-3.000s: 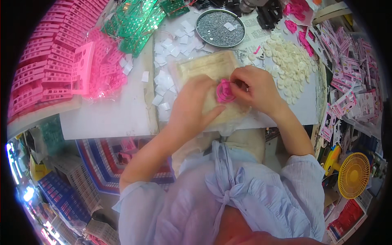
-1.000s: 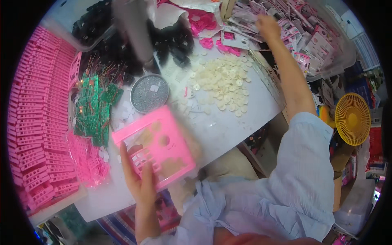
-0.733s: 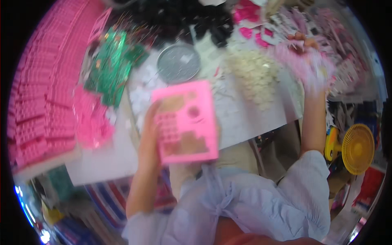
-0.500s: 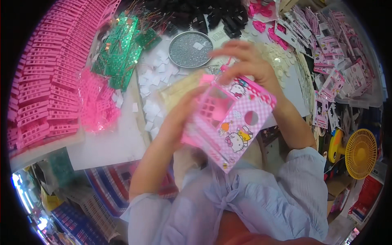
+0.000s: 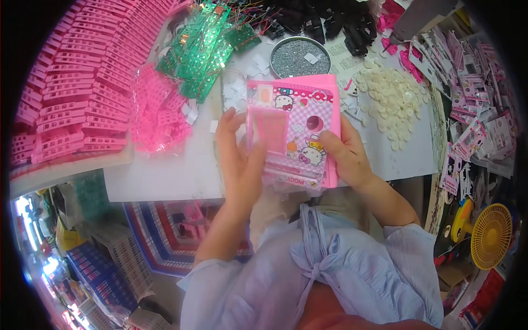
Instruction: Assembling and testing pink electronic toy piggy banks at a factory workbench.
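Both hands hold a pink plastic casing with a printed front panel over it, above the near part of the white table. The panel is pink-checked with cartoon figures, a rectangular window and a round hole. At its left edge is my left hand, thumb across the lower left of the front and fingertips curled at the side. My right hand grips the right edge, its thumb on the front near the round hole and its other fingers mostly hidden behind. Just beyond the casing stands a round tin of small grey metal pieces.
Left are stacked pink plastic frames, a bag of pink parts and green circuit boards. Black parts lie at the back, cream discs right. Printed panels fill the right side, above a yellow fan.
The casing has turned so its printed front faces up, nearly upright in view. My right hand came down from its top to its right edge; the whole view shifted.
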Tool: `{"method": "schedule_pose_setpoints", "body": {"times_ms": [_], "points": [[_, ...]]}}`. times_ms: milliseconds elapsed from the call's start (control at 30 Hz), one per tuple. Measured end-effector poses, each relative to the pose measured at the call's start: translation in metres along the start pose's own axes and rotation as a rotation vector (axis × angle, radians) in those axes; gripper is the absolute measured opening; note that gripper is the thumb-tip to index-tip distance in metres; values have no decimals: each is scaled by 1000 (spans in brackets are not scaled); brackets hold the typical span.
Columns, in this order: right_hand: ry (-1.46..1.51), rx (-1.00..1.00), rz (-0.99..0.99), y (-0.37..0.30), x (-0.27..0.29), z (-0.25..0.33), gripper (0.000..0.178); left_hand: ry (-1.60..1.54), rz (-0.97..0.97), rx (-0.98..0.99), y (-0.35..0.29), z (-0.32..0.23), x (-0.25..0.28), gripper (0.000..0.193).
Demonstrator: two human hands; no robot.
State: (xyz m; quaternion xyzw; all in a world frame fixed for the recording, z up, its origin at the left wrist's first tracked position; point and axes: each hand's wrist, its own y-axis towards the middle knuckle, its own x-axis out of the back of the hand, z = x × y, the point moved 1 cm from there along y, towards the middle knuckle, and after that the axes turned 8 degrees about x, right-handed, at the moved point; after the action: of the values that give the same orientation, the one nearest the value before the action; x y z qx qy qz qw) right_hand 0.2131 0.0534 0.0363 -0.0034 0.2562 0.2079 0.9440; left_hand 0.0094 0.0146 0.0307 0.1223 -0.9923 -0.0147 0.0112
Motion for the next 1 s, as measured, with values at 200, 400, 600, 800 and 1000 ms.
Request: {"method": "schedule_pose_setpoints", "body": {"times_ms": [200,400,600,800,1000], "points": [[-80,151,-16,-2,-13,-2,54,526,-77,-178,-16,-11,-8,75],[-316,220,68,-2,-14,-5,61,364,-70,8,-19,8,-6,90],[-373,252,162,2,-15,3,66,249,-58,33,-21,11,-7,91],[-150,37,231,7,-8,8,68,454,-73,-40,-25,2,-4,92],[-221,184,206,4,-18,4,68,362,-54,46,-31,7,-13,93]]}}
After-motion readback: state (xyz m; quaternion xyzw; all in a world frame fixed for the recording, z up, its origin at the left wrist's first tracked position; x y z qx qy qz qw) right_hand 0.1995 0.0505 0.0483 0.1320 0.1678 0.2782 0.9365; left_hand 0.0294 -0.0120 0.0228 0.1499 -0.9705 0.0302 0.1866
